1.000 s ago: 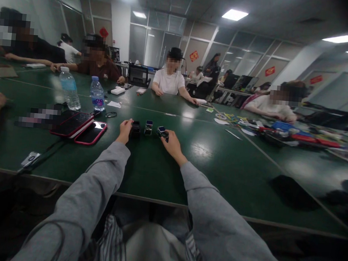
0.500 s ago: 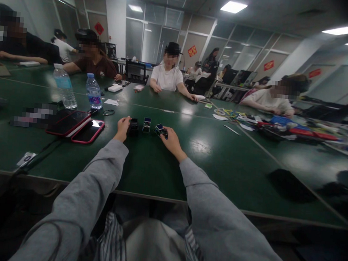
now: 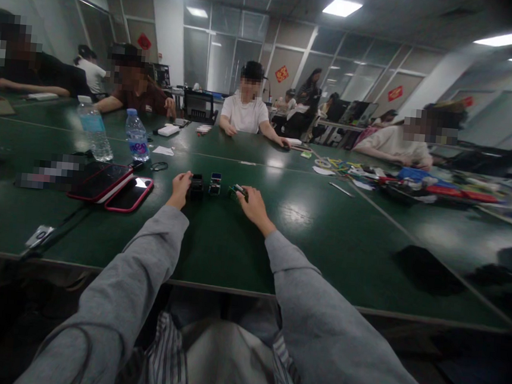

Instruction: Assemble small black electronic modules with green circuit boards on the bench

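Note:
My left hand [image 3: 181, 189] is closed at the left side of a small black block-like object [image 3: 196, 187], its fingers against that side. Just right of the block, a small device with a dark blue screen [image 3: 215, 183] stands on the green table [image 3: 233, 250], touched by neither hand. Further right, my right hand [image 3: 252, 205] pinches a small electronic module [image 3: 240, 192] between thumb and fingers. The module is tilted and partly covered by the fingers.
Left of my hands lie a red-edged phone [image 3: 130, 194] and a dark red-edged case [image 3: 100, 179]. Two water bottles [image 3: 95, 130] [image 3: 136, 136] stand behind them. A pile of cables [image 3: 418, 185] lies at right, a black object [image 3: 428, 270] nearer. Several people sit around.
The module in my right hand has turned, so its screen face no longer shows and it appears edge-on. My left hand has stayed at the black block.

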### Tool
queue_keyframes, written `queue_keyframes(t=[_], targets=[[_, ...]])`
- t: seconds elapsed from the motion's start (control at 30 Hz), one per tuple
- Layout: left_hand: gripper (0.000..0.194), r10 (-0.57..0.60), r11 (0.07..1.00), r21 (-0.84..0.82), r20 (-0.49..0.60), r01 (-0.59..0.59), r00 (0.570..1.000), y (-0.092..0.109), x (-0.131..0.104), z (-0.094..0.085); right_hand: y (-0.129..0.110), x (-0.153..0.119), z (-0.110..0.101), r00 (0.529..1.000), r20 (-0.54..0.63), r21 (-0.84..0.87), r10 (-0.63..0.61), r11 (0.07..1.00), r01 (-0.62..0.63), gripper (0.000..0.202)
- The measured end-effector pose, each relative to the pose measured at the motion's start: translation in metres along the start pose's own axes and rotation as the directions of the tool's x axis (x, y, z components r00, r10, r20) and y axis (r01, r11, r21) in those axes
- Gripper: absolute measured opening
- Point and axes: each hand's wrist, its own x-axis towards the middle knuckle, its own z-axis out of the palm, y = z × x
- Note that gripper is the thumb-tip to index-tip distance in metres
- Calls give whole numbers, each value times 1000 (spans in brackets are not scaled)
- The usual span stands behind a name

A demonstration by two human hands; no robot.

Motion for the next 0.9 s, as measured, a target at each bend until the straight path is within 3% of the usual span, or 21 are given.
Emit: queue_keyframes(t=[0.17,0.33,0.6,0.73,0.9], targets=[[16,-10,1000,-4,10,10,1000,1,-1,-1,-1,-2,1,997,51,12,-49,999,49,37],[20,18,1000,-4,29,-18,999,-1,-1,-2,0,3,2,999,32,131,39,990,-43,31],[21,7,1000,-6,16,-7,1000,0,-3,-1,4,3,0,995,-43,66,94,994,-91,33],[23,11,1000,-2,9,-11,1000,0,-2,-1,1,1,0,999,-3,67,52,996,-52,46],[18,0,1000,-6,28,0,1000,-1,-1,-2,-11,-13,-12,997,54,155,-54,987,45,40]])
